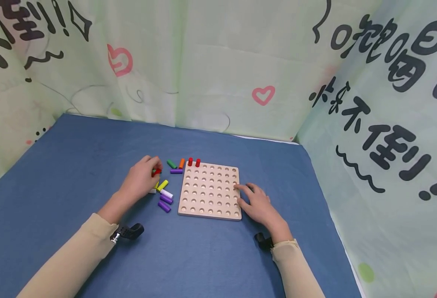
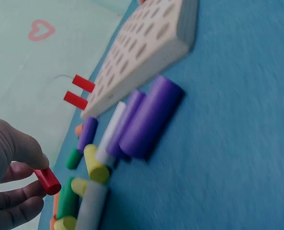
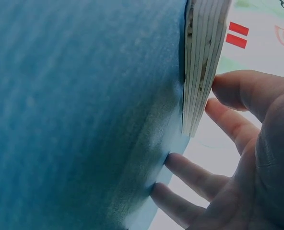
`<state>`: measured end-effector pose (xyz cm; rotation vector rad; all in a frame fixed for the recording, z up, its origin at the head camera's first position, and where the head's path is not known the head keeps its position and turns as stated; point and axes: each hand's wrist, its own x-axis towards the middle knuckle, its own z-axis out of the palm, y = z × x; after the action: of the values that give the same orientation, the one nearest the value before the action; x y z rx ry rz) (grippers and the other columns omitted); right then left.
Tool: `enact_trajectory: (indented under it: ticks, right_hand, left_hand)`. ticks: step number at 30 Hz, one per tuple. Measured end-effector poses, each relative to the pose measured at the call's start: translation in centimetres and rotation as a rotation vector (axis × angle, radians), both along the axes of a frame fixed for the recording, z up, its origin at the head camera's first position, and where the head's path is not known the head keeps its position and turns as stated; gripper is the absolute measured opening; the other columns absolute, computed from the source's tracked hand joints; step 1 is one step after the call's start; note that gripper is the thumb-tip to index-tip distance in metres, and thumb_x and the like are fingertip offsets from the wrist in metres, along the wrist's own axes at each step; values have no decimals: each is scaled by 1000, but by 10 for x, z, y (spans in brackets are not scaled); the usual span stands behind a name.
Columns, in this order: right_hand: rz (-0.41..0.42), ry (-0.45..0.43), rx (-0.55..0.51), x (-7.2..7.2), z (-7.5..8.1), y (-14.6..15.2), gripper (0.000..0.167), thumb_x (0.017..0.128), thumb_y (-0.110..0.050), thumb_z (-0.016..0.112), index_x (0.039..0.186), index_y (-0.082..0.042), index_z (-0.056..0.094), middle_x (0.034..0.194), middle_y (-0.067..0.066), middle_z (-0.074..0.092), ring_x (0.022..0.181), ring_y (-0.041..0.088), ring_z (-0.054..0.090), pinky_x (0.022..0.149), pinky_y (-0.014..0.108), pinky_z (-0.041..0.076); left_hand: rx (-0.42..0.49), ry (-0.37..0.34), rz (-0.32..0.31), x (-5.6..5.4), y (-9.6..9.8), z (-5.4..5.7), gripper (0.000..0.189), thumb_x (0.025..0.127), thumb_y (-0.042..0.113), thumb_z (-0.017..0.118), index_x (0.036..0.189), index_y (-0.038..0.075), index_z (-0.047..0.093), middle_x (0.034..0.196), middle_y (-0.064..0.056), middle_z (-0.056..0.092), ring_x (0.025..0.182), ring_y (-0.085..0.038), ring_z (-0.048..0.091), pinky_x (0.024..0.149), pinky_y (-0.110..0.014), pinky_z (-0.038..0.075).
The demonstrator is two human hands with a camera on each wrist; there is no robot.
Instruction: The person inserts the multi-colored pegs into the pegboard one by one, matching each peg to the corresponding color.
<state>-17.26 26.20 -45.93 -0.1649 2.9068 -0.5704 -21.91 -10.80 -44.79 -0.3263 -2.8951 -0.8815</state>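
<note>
My left hand (image 1: 142,176) pinches a red peg (image 2: 48,181) between thumb and fingers, held above a loose cluster of pegs left of the pegboard. The wooden pegboard (image 1: 210,191) has rows of round holes, and two red pegs (image 1: 194,162) stand upright in its far left corner. At the board's right edge my right hand (image 1: 257,203) rests with spread fingers; thumb and index touch the rim, while other fingertips reach the cloth in the right wrist view. Beneath the left hand lie a green peg (image 2: 68,201) and a grey-white peg (image 2: 91,206).
Purple pegs (image 1: 164,206), a white peg (image 1: 166,193) and a yellow peg (image 1: 162,185) lie along the board's left side. Farther back are a green peg (image 1: 171,164) and an orange peg (image 1: 181,164). A blue cloth (image 1: 211,256) covers the table; printed curtains (image 1: 211,62) stand behind.
</note>
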Motion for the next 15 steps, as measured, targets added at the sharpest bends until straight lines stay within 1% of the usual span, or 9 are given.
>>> enact_trajectory:
  ticks: [7, 13, 15]
  right_hand:
    - [1, -13, -2, -1, 0, 0, 50, 105, -33, 58, 154, -28, 48, 163, 24, 32, 151, 50, 28, 115, 76, 21]
    - [3, -13, -2, -1, 1, 1, 50, 105, -33, 58, 154, -28, 48, 163, 24, 32, 151, 50, 28, 115, 75, 21]
    - [4, -12, -5, -1, 1, 2, 50, 105, -32, 58, 154, -28, 48, 163, 24, 32, 151, 50, 28, 115, 75, 21]
  left_hand:
    - [11, 22, -10, -6, 16, 9, 15, 92, 5, 70, 103, 9, 59, 103, -12, 58, 88, -28, 56, 73, -41, 50]
    - [12, 81, -58, -11, 28, 12, 13, 93, 10, 73, 98, 10, 61, 103, -12, 63, 94, -27, 62, 77, -41, 53]
    - [12, 101, -72, -14, 32, 13, 12, 93, 11, 72, 96, 11, 61, 103, -11, 64, 94, -26, 62, 77, -41, 53]
